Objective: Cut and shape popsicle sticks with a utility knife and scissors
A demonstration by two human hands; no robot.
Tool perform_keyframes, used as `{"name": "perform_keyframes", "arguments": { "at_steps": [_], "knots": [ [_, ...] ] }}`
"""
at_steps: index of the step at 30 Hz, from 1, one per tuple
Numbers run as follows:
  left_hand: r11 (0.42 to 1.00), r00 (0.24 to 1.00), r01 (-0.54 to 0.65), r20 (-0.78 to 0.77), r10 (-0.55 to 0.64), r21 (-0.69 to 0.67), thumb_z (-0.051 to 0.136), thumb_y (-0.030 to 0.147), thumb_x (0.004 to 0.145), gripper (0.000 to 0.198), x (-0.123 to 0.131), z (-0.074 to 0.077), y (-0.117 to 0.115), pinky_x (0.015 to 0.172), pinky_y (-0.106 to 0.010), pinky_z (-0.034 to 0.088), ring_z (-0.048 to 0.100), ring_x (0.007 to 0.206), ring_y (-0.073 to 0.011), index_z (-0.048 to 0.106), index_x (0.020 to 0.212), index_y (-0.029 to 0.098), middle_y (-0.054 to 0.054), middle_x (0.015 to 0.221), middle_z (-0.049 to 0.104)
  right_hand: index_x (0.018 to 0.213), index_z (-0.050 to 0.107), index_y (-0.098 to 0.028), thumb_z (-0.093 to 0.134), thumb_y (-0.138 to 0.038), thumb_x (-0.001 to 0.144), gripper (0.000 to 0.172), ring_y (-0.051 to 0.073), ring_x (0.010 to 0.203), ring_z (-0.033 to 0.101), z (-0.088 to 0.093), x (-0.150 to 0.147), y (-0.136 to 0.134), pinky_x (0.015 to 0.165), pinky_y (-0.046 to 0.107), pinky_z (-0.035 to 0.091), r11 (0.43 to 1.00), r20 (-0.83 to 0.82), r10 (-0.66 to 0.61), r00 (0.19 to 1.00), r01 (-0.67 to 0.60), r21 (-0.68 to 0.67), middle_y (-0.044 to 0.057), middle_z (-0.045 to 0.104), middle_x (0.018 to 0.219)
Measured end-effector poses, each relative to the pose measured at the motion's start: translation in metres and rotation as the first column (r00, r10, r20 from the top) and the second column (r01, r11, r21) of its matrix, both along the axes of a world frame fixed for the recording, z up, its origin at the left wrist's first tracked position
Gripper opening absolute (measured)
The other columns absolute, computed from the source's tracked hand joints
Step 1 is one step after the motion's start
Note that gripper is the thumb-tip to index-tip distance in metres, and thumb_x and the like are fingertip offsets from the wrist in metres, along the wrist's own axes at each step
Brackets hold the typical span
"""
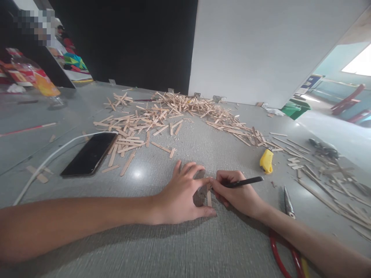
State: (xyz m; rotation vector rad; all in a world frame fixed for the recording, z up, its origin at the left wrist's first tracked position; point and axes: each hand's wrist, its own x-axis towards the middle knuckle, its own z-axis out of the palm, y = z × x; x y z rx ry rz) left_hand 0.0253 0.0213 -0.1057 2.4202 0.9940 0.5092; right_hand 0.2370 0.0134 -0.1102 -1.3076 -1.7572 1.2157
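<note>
My left hand (185, 193) is spread low over the grey tabletop, index finger and thumb holding a short wooden craft stick (209, 197) between them. The index fingertip rests at the far end of the stick and the thumb by its near end. In my right hand (239, 193) is a slim black pen (247, 181), pinched with its back end pointing right. Its tip is hidden behind the fingers, close to the stick and my left index fingertip. Red-handled scissors (289, 208) lie partly under my right forearm.
A pile of craft sticks (185, 104) spreads across the back. A phone (89, 154) with a white cable (52, 154) lies left. To the right are a yellow cutter (266, 160) and thin wood strips (321, 189). A bottle (43, 81) stands back left; panels (246, 50) rise behind.
</note>
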Motion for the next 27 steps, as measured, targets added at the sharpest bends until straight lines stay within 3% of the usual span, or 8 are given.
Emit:
{"name": "perform_keyframes", "arguments": {
  "at_steps": [20,27],
  "knots": [
    [1.0,1.0,0.004,-0.02,-0.004,0.0,0.077,0.071,0.077,0.07,-0.0009,0.0007,0.0002,0.119,-0.078,0.008,0.037,0.145,-0.045,0.069,0.132,0.026,-0.017,0.149,0.052,0.06,0.051,-0.022,0.062,-0.033,0.096,0.04,0.008,0.036,0.045,-0.0009,0.0014,0.0002,0.039,0.022,0.033,1.0,-0.006,-0.004,1.0,0.004,-0.014,-0.006,0.051,0.044],
    [1.0,1.0,-0.003,-0.007,0.003,0.012,0.081,0.068,0.075,0.069,0.0,-0.0001,0.0001,0.118,-0.078,0.011,0.04,0.142,-0.0458,0.07,0.13,0.029,-0.015,0.145,0.054,0.065,0.054,-0.021,0.063,-0.037,0.097,0.037,0.009,0.038,0.052,-0.0023,0.0009,-0.003,0.039,0.021,0.038,1.0,-0.071,0.0,0.997,-0.001,-0.022,-0.003,0.059,0.052]
  ]
}}
